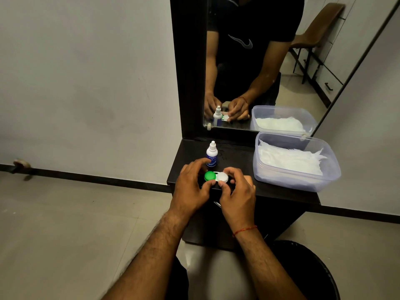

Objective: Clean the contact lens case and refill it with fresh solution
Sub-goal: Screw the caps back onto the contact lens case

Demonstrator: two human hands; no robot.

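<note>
A small plastic contact lens case (216, 177), its round ridged caps glossy green and milky white, lies on the dark matte tabletop (236, 156) between the hands, left hand (190, 188) curled round the green end, right hand (237, 195) pinching the white cap, near a white dropper bottle (211, 154).

Dim, soft-shadowed, wide-angle edge warp

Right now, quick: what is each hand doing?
Left hand: grips the green end of the case.
Right hand: pinches the white cap.
</note>
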